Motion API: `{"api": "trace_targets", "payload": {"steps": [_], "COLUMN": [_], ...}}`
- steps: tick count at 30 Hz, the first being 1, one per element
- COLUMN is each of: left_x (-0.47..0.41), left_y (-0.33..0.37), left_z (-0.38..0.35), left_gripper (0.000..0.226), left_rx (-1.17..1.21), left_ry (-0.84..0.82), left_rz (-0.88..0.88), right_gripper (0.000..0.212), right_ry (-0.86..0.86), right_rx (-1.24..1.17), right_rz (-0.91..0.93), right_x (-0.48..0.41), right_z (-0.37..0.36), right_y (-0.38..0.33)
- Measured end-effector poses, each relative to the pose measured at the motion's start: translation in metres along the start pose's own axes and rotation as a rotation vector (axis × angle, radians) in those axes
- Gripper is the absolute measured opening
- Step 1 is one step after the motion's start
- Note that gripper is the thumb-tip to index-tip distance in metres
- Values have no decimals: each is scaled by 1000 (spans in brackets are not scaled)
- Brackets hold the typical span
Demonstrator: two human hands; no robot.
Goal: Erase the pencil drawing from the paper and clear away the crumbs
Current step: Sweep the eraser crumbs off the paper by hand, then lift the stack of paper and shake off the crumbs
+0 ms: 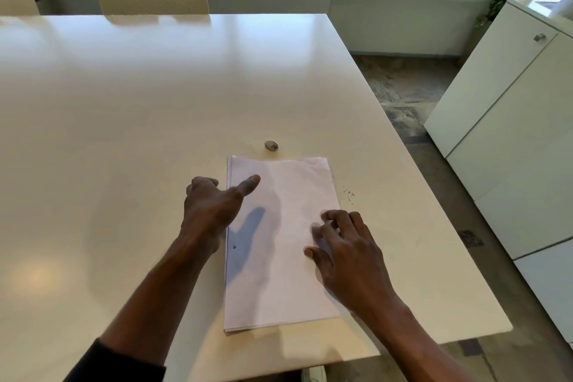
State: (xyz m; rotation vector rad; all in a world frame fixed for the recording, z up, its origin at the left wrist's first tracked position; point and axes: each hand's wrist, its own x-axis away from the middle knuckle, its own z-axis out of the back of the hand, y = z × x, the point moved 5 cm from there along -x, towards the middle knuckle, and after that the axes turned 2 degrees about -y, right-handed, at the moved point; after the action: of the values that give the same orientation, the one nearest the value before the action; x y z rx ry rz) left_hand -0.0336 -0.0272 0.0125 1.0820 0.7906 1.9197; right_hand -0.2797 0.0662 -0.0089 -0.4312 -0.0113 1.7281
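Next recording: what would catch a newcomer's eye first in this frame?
Two bare hands at a white paper stack near the right edge of the table: the left hand at its left edge, thumb stretched over the sheet; the right hand, blurred, spread on its right side. Then a small oval eraser just beyond the far edge, and dark crumbs on the table to the paper's right.
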Motion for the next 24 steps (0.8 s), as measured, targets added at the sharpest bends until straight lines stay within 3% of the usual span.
{"api": "trace_targets", "payload": {"steps": [3,9,14,16,19,21,24], "left_x": [-4,7,19,29,43,50,63], "left_y": [7,14,9,13,18,22,33], "left_z": [-3,-15,-15,-9,0,8,22], "left_gripper": [81,64,31,20,15,18,22], "left_rx": [60,42,12,-31,7,59,179], "left_ry": [-68,-146,-61,18,81,102,102], "left_rz": [49,45,-165,-274,-406,-497,-626], "right_gripper": [36,37,37,38,41,59,98], "right_ry": [9,39,-9,-30,110,217,203], "right_rx": [-13,-14,-109,-252,-547,-678,-913], "right_rz": [3,8,-25,-77,-190,-294,-428], "right_x": [1,1,0,-5,-20,-32,-52], "right_z": [-2,-1,-1,3,21,34,51], "right_y": [0,-1,4,9,20,29,37]}}
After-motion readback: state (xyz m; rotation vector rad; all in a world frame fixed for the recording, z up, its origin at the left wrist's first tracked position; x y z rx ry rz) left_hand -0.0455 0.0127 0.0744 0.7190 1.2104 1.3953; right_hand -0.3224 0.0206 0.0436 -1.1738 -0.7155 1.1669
